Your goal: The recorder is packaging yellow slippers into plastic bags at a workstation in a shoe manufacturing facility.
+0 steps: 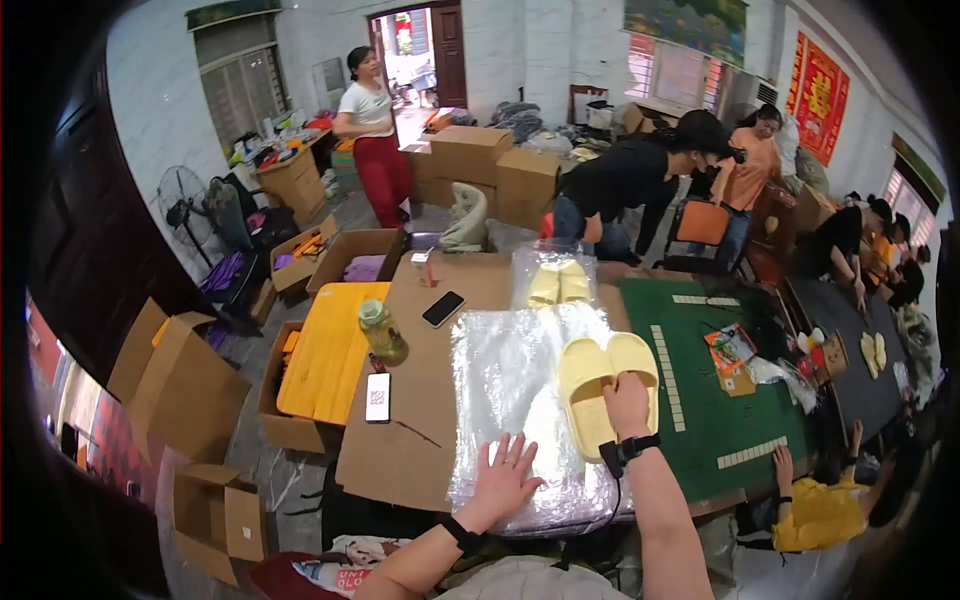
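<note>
My right hand (pixel 627 403) grips a pair of pale yellow slippers (pixel 584 372), with its fingers at the inner edges of the straps. The slippers lie over the right side of a stack of clear plastic bags (pixel 500 370); whether they touch it is unclear. On the near left part of the stack, my left hand (pixel 502 484) lies flat with fingers spread. Beyond the stack is another pair of yellow slippers (pixel 558 285) in clear plastic.
Left of the bags, a bottle (pixel 383 332) and two phones (pixel 443 309) rest on cardboard (pixel 400 460). A green table surface (pixel 700 380) with rows of white tiles adjoins at right. Open cartons (pixel 215 520) stand at left. Several people are around the room, one leaning in beyond the table.
</note>
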`<state>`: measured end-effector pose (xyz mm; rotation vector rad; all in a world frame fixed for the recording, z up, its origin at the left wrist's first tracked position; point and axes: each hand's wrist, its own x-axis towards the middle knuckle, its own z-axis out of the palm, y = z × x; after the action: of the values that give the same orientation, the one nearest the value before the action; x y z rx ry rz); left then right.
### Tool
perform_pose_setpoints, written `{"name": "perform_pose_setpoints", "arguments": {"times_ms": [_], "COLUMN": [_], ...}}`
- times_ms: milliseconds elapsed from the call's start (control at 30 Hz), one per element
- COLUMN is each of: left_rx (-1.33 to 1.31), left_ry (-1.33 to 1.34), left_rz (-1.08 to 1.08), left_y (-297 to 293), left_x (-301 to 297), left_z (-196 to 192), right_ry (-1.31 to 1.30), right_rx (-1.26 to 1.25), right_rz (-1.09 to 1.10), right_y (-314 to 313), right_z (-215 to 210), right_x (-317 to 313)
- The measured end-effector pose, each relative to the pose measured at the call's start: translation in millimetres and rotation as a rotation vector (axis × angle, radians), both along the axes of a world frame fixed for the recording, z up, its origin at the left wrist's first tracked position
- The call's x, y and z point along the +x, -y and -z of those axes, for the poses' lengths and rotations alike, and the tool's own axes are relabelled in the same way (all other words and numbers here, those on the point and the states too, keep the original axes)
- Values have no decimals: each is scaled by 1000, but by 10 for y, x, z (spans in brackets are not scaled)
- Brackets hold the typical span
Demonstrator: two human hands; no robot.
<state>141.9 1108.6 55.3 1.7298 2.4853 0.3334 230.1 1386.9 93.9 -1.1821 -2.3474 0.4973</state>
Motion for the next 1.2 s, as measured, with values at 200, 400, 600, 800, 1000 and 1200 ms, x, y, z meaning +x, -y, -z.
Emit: {"name": "perform_pose_setpoints", "arguments": {"times_ms": [200,400,600,800,1000,1200], "left_rx": [-65,-35,-78,-94,19,149], "left_ry": [11,246,-83,167,211,294], "left_rz": [0,170,352,277,271,303], "left_y": [41,101,199,30,-93,-92], "left_x": [-57,-283,-370,-344,-398,-486], "left_z": [-63,-434,-389,-626,-633,-521], "right_ry": [-214,-329,-492,-381,-429,-426], "right_rx": [16,-50,-192,-245,-165,-336], "right_rz": [30,76,30,-99,-207,-239], "right_y": [291,649,908,999,1041,1167], "right_z": [-396,-357,-476,-712,-783,-905], "right_x": [655,1414,1841,2009,1977,1922]}}
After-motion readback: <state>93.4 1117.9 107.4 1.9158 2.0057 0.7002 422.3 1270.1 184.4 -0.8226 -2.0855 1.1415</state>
